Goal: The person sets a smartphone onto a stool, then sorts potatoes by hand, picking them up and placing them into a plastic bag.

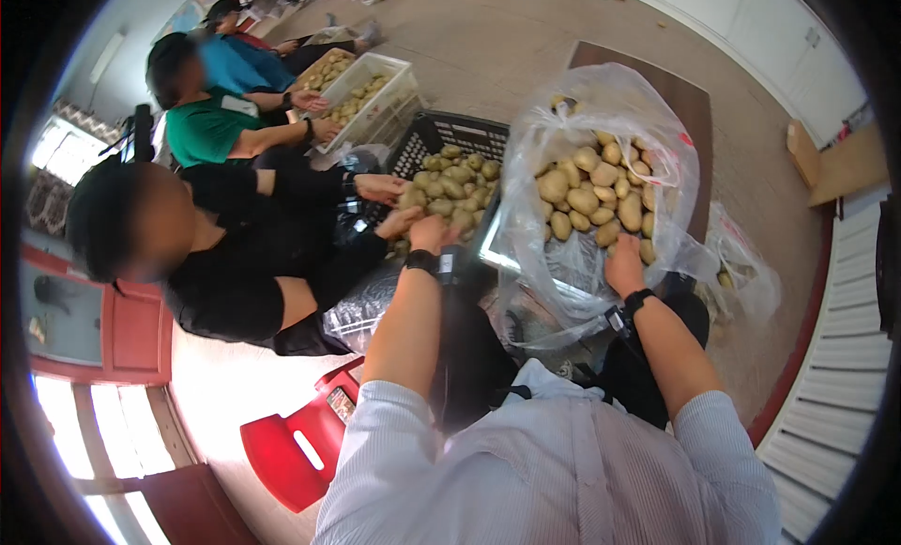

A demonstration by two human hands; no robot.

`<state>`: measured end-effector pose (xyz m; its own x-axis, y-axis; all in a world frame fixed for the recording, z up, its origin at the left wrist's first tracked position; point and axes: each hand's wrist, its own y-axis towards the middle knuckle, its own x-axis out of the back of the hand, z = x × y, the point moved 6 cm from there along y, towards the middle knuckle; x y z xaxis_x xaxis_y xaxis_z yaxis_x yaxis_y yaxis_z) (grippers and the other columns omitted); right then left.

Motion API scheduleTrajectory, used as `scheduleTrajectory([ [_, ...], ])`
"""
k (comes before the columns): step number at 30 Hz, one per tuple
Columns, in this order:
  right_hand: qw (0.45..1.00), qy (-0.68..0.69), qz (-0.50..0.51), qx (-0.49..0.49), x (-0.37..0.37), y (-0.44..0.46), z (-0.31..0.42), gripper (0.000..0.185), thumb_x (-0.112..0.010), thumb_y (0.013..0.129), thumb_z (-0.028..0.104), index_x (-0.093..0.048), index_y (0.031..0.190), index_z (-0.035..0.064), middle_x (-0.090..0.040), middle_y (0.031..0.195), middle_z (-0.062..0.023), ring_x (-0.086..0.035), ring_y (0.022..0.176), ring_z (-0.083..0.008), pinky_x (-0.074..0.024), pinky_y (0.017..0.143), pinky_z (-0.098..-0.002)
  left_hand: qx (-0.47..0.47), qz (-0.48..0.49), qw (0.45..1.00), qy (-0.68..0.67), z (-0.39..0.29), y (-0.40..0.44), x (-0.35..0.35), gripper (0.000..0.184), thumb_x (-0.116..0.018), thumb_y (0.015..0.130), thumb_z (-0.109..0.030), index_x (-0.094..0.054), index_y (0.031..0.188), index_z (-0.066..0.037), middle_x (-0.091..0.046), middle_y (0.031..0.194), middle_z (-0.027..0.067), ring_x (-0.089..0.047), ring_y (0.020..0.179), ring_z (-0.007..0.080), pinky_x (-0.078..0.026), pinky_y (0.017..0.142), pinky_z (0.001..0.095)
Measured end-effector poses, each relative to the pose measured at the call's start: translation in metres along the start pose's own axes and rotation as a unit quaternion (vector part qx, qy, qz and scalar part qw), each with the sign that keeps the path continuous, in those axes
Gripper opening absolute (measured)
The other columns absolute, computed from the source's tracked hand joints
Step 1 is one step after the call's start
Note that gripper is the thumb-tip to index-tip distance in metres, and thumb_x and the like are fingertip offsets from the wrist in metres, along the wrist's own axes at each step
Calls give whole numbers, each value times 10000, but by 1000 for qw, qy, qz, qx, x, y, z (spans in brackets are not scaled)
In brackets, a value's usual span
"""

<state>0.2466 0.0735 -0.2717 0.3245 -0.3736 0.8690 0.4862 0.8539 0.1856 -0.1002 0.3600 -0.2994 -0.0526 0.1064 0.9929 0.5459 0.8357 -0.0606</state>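
My left hand (430, 233) reaches over the near edge of a black plastic crate (479, 132), close to the potatoes (455, 184) in it. Its fingers are blurred and partly hidden, so whether it grips anything is unclear. At the near side of a large clear plastic bag (535, 113), my right hand (622, 268) has its fingers curled round a potato (608, 233) at the front of the heap. The bag lies open at the top, with many loose potatoes (584, 200) inside.
A co-worker in black (244, 226) sits at my left, both hands over the same crate. Beyond, another in green (202, 132) handles potatoes in a white crate (399, 71). A red stool (291, 460) stands lower left; a second plastic bag (746, 273) lies right. A brown board (690, 104) is under the bag.
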Motion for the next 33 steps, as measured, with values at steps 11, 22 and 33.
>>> scheduleTrajectory([
  [11,987,88,-68,-116,37,17,5,457,-669,741,122,-509,1154,9,-534,1130,-240,-551,1016,-455,-461,909,-469,268,39,514,-814,-27,-19,7,313,-567,918,-118,-437,1173,9,-492,1068,142,-619,859,336,-594,732,452],
  [22,749,571,201,-270,12,16,91,410,-506,974,428,-528,1102,39,-567,927,-70,-562,681,-151,-471,577,-286,218,151,590,-763,-106,-40,72,371,-609,927,-246,-465,1214,-61,-586,1048,104,-634,836,317,-546,708,411],
  [33,870,449,202,-41,12,21,169,424,-434,1014,369,-596,967,-20,-619,741,-104,-585,620,-206,-463,575,-335,81,384,575,-718,-175,-62,93,436,-540,977,-404,-504,1240,-58,-612,1076,126,-678,860,314,-561,683,420],
])
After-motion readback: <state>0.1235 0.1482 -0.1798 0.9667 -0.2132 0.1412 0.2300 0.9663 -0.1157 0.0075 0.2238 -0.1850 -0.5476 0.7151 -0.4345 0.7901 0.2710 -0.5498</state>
